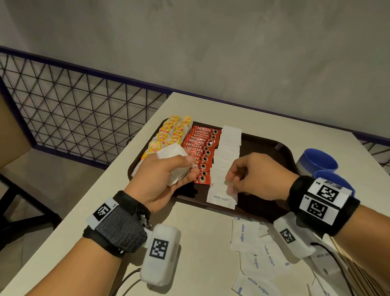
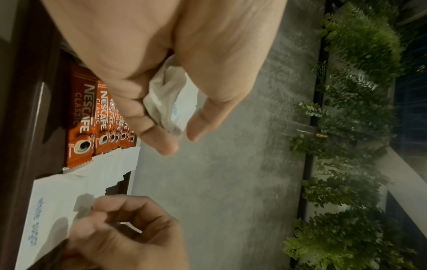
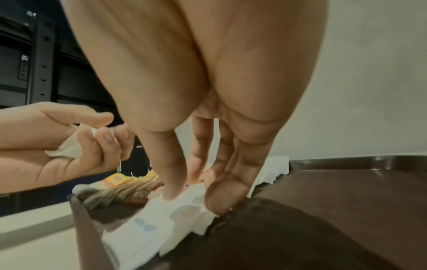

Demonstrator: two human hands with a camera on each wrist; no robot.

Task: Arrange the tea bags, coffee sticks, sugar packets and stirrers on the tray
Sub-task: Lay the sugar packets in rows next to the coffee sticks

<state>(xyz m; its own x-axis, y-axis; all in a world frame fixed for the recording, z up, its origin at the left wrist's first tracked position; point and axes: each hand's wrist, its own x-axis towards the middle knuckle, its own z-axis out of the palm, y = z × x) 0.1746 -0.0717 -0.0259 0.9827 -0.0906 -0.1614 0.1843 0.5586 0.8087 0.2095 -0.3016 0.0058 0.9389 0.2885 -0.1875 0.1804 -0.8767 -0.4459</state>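
A brown tray [image 1: 269, 144] holds a column of yellow tea bags [image 1: 167, 131], a row of red coffee sticks [image 1: 201, 148] and a column of white sugar packets [image 1: 229, 148]. My left hand [image 1: 163, 175] hovers over the tray's near left and grips a small stack of sugar packets [image 1: 172, 154], seen bunched between thumb and fingers [image 2: 166, 95]. My right hand [image 1: 231, 183] is low over the nearest sugar packet [image 1: 220, 197]. Its thumb and forefinger tips press down on that packet [image 3: 150, 219], which lies flat on the tray [image 3: 323, 210].
Several loose sugar packets [image 1: 257, 286] lie scattered on the white table at the near right, with wooden stirrers [image 1: 361, 277] beside them. Two blue cups [image 1: 316, 159] stand right of the tray. A mesh railing [image 1: 76, 105] runs past the table's left edge.
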